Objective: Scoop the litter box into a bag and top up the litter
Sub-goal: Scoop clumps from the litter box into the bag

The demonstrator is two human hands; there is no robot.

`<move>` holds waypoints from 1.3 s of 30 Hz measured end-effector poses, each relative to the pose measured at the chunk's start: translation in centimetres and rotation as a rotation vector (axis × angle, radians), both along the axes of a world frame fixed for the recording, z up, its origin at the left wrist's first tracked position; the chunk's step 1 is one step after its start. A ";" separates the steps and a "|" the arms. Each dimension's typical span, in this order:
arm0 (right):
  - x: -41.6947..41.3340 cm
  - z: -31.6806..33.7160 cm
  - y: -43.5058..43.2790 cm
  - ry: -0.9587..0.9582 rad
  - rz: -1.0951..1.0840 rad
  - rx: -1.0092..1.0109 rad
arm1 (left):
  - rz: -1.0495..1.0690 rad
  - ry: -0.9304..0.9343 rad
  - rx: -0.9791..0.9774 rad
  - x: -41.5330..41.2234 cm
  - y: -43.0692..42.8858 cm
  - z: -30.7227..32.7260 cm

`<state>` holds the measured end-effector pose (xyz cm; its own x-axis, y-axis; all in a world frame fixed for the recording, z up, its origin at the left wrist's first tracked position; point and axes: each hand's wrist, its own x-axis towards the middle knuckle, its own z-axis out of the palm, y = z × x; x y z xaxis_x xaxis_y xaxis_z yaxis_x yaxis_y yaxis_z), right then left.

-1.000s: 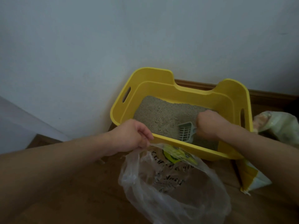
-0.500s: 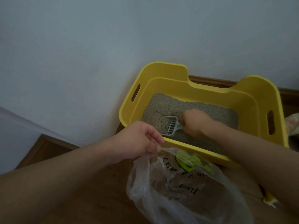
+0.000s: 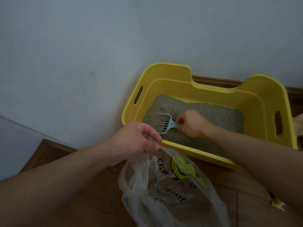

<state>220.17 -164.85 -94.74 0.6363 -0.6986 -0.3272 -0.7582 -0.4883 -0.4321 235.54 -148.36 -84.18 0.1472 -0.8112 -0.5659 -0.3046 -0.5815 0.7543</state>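
Note:
A yellow litter box [image 3: 255, 95] stands on the wooden floor against the wall, with grey litter [image 3: 213, 115] spread over its bottom. My right hand [image 3: 192, 124] grips the handle of a pale grey slotted scoop [image 3: 165, 123], whose head lies in the litter near the box's left front corner. My left hand [image 3: 136, 141] pinches the rim of a clear plastic bag [image 3: 164, 194] with green and black print. The bag hangs open just in front of the box's near wall.
A pale wall rises directly behind and to the left of the box, with a wooden skirting board [image 3: 213, 80] along its foot. Part of a litter sack [image 3: 278, 203] shows under my right forearm, and another bit at the right edge [image 3: 299, 118].
My right hand has dragged the scoop leftward through the litter, from the middle right to the left front corner. My left hand keeps hold of the bag; the view has shifted left.

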 end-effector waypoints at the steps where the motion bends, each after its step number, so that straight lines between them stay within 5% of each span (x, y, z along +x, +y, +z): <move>1: -0.3 0.1 -0.1 -0.006 0.005 -0.011 | 0.002 -0.004 -0.001 0.0 0.0 0.0; 11: -5.2 3.4 -0.1 -0.137 -0.023 -0.031 | 0.065 -0.032 -0.024 -0.7 0.6 0.0; 39: -14.3 9.9 2.6 -0.106 -0.088 -0.070 | -0.094 -0.359 -0.144 -2.9 1.0 1.4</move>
